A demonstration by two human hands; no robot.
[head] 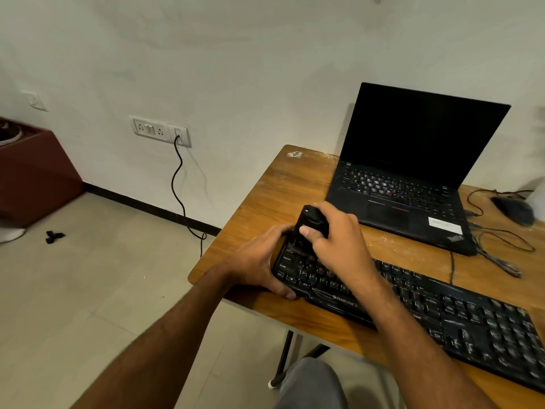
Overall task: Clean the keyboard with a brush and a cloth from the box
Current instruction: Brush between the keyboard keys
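Black full-size wired keyboard (427, 308) w/ white key legends lies diagonally across the near part of the worn wooden desk (283, 187), its left end near the desk's left edge. Left hand (259, 261) grips that left end, fingers curled over the far edge, thumb hooked round the near edge by the bottom-row keys. Right hand (339, 237) is clamped on a black chunky brush (309, 228), thumb across its front, fingers wrapped behind; the brush stands roughly upright, its lower end down on the top-left keys, bristles not clearly visible. The two hands are just beside each other, nearly touching at the brush. The right forearm crosses over the middle of the keyboard and hides keys there. Behind the keyboard, near but apart, sits an open black laptop (413, 172) w/ dark screen, facing the person. Right of the laptop is a dark mouse (514, 209) w/ thin black cables (501, 246) looping on the desk beside the laptop's right side. Small white sticker (294, 154) at the desk's far-left corner. On the wall, a white socket panel (160, 131) w/ a black cord (180, 187) hanging to the tiled floor (88, 276). Small black object (54, 237) lies on the floor to the left, near a reddish-brown cabinet (35, 172). Grey-clad knee (309, 385) shows under the desk edge.
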